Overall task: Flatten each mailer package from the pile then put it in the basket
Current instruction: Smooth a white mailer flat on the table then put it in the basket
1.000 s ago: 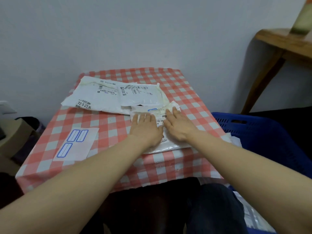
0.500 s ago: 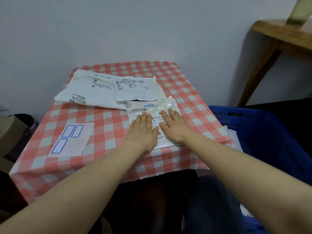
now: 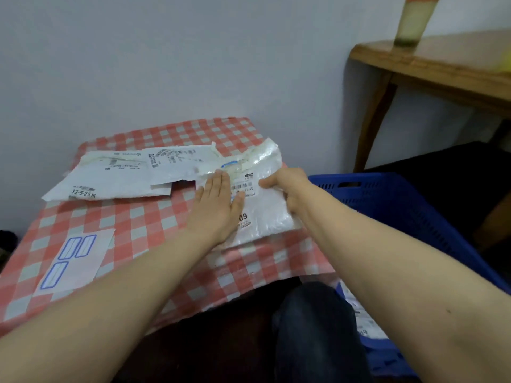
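Pressing my left hand (image 3: 218, 207) flat, fingers straight and together, on a glossy, crinkled white plastic mailer (image 3: 266, 217) near the right edge of the red-checked tablecloth (image 3: 124, 225), I grip its right side in my right hand (image 3: 290, 189), fingers curled round it. The slotted blue basket (image 3: 387, 200) alongside holds a flat white package (image 3: 359, 317). The pile (image 3: 124, 175) lies behind.

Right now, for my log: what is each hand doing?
Left hand: open, pressing flat on the mailer.
Right hand: gripping the same mailer's edge.
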`<action>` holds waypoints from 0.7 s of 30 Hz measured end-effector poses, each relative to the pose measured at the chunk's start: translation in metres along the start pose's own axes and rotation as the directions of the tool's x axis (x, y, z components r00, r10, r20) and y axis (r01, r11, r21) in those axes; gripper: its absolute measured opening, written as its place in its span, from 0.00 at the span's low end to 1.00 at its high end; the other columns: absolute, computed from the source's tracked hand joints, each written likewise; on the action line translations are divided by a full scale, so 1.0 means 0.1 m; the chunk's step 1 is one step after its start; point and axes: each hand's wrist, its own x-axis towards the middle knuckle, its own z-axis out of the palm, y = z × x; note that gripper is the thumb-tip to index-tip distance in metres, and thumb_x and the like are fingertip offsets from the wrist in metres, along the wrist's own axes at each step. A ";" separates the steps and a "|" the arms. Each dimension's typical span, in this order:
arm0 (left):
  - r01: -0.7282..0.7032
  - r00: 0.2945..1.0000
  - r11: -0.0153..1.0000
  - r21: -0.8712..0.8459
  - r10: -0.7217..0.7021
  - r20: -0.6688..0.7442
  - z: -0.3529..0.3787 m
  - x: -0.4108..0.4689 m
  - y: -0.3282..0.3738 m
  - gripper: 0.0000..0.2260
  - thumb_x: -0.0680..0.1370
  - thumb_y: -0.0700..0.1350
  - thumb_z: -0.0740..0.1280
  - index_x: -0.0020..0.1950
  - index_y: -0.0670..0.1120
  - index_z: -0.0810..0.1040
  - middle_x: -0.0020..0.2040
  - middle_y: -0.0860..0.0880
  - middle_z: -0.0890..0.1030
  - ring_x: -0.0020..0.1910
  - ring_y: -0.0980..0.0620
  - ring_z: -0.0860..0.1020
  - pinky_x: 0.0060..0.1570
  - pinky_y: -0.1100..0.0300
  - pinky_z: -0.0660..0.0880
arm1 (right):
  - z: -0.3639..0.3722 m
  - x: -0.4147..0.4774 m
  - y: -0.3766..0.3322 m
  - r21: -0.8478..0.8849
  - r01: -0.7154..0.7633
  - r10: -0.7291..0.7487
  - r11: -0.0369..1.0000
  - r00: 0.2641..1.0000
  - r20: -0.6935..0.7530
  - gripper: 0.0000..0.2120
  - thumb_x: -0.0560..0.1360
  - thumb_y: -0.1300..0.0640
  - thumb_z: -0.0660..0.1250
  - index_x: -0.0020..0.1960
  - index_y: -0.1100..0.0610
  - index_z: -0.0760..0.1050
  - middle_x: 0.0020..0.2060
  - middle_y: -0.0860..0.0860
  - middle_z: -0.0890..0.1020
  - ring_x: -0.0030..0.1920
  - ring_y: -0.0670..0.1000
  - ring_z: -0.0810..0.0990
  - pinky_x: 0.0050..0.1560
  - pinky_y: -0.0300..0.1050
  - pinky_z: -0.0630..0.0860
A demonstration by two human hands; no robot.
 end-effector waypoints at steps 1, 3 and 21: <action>-0.037 0.999 0.999 -0.007 0.037 -0.027 -0.05 0.08 0.18 0.28 0.82 0.56 0.44 0.78 0.42 0.43 0.78 0.45 0.44 0.77 0.50 0.44 0.75 0.52 0.42 | -0.22 0.03 -0.04 0.076 0.011 -0.007 0.997 0.999 -0.041 0.22 0.62 0.68 0.73 0.56 0.65 0.76 0.48 0.61 0.83 0.47 0.62 0.82 0.52 0.63 0.78; -0.093 0.994 0.996 -0.016 0.092 -0.065 -0.12 0.23 0.48 0.28 0.82 0.55 0.44 0.78 0.41 0.45 0.78 0.44 0.46 0.77 0.48 0.46 0.75 0.52 0.44 | -0.58 0.01 -0.12 0.198 -0.001 0.017 0.980 0.997 -0.078 0.21 0.65 0.65 0.68 0.58 0.64 0.75 0.51 0.62 0.82 0.48 0.63 0.82 0.49 0.64 0.78; -0.439 0.828 0.889 0.128 0.345 0.443 0.91 1.88 2.66 0.15 0.83 0.51 0.47 0.53 0.46 0.71 0.63 0.42 0.74 0.64 0.42 0.70 0.71 0.46 0.55 | -3.06 1.48 1.08 0.016 -0.079 0.075 0.997 0.831 -0.552 0.11 0.79 0.63 0.60 0.61 0.60 0.72 0.50 0.58 0.78 0.48 0.58 0.77 0.51 0.53 0.76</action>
